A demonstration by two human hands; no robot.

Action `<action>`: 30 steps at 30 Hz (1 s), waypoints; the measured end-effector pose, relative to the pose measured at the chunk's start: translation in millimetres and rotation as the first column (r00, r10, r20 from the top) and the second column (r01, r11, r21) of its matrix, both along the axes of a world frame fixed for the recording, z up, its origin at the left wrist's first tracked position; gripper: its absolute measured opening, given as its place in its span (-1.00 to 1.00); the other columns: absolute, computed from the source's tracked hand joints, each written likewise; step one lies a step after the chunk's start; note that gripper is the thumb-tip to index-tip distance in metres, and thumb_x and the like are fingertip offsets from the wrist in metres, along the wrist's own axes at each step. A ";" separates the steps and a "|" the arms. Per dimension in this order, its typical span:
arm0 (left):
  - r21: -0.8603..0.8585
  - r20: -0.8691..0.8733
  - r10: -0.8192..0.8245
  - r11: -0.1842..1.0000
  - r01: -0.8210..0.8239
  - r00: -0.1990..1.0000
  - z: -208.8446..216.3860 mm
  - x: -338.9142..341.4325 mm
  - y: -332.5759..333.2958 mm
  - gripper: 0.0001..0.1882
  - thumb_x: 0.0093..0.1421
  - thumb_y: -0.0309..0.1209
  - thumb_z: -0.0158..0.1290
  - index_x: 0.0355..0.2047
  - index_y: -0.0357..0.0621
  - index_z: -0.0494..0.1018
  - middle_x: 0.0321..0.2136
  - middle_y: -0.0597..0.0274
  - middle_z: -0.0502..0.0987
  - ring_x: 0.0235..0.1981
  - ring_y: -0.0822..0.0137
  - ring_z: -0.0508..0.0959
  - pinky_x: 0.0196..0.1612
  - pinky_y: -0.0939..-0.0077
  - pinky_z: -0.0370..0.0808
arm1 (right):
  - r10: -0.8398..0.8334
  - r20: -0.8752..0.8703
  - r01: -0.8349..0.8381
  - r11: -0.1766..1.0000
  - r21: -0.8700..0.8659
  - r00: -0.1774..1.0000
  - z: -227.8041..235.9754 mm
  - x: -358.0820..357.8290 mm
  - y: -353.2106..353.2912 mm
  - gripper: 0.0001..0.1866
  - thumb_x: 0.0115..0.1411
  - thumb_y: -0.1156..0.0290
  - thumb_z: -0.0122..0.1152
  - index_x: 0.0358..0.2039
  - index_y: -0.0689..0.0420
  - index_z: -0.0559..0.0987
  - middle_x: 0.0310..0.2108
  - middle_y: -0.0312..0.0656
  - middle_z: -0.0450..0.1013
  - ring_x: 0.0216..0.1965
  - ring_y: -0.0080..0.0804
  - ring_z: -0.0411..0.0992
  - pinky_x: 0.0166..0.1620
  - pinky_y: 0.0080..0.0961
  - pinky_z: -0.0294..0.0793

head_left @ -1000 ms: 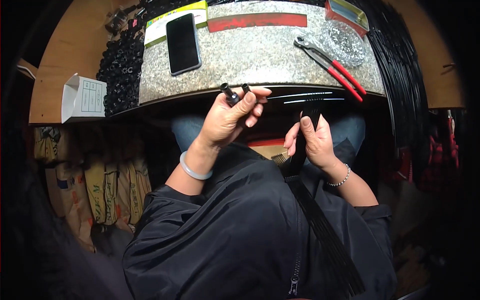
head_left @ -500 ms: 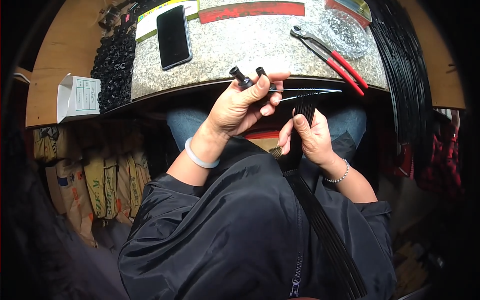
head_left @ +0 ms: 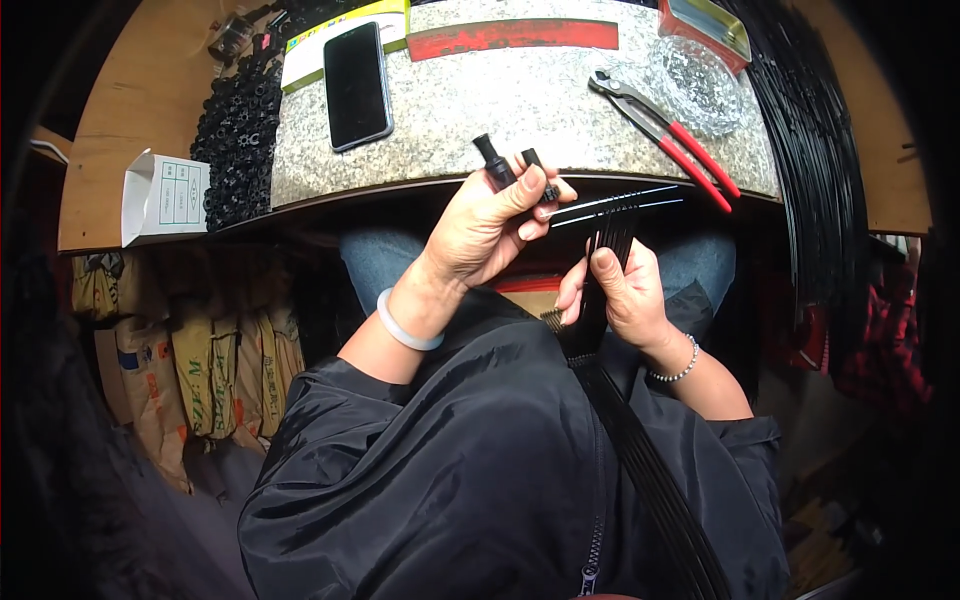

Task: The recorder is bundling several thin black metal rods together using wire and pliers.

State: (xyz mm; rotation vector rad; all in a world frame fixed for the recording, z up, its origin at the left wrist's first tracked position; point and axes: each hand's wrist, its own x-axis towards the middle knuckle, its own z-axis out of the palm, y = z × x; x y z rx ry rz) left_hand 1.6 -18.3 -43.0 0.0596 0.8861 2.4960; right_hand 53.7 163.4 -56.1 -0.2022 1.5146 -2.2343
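My left hand (head_left: 487, 225) is closed on two black tubular plastic fittings (head_left: 494, 160), which stick up past the thumb. Two thin silvery wires (head_left: 655, 204) run from its fingertips to the right, their far ends apart. They cross the upper tips of a bundle of thin black rods (head_left: 612, 226) resembling umbrella ribs. My right hand (head_left: 628, 290) pinches this bundle between thumb and fingers, tips upward. Below that hand, the long black rods (head_left: 650, 450) trail across my lap. Whether the wires pass through the tips is too small to tell.
On the stone-topped bench lie a phone (head_left: 357, 85), a red strip (head_left: 515, 38), red-handled pincers (head_left: 665, 140) and a coil of clear wire (head_left: 700, 85). Small black parts (head_left: 235, 150) are heaped left, near a white box (head_left: 167, 198). More black rods (head_left: 815, 160) hang over the right edge.
The wires' far ends, which met at a point, are now spread apart. The fittings in my left hand have tilted slightly. The whole view has shifted a little; both grips stay the same.
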 end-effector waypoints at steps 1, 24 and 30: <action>0.014 -0.022 -0.004 1.000 0.004 1.000 -0.5 -0.5 2.0 -0.68 0.21 -0.29 0.04 -0.21 -0.36 0.41 -0.43 0.22 0.47 -0.50 0.59 0.36 -0.54 0.81 0.31 | 0.001 0.002 -0.001 1.000 -0.001 1.000 0.2 -0.1 -0.4 -0.62 0.28 0.09 -0.09 -0.22 0.21 0.27 -0.59 -0.03 0.47 -0.66 -0.42 0.45 -0.54 -0.64 0.47; -0.206 -0.135 -0.018 0.978 -0.010 0.991 2.7 -1.8 9.3 -0.72 0.18 -0.32 0.09 -0.23 -0.31 0.48 -0.40 0.17 0.54 -0.62 0.59 0.34 -0.58 0.79 0.27 | 0.025 0.071 -0.020 0.997 -0.074 0.997 2.6 -2.4 -2.1 -0.64 0.27 0.18 -0.02 -0.17 0.27 0.33 -0.55 -0.08 0.47 -0.61 -0.46 0.47 -0.50 -0.65 0.48; -0.208 -0.161 -0.028 0.978 -0.006 0.986 0.4 -1.4 7.8 -0.72 0.18 -0.31 0.09 -0.25 -0.32 0.48 -0.39 0.17 0.55 -0.62 0.59 0.33 -0.57 0.80 0.26 | 0.040 0.076 -0.035 0.997 -0.065 0.996 4.9 -4.4 -4.5 -0.65 0.27 0.18 -0.02 -0.18 0.25 0.33 -0.56 -0.09 0.47 -0.61 -0.47 0.47 -0.50 -0.66 0.47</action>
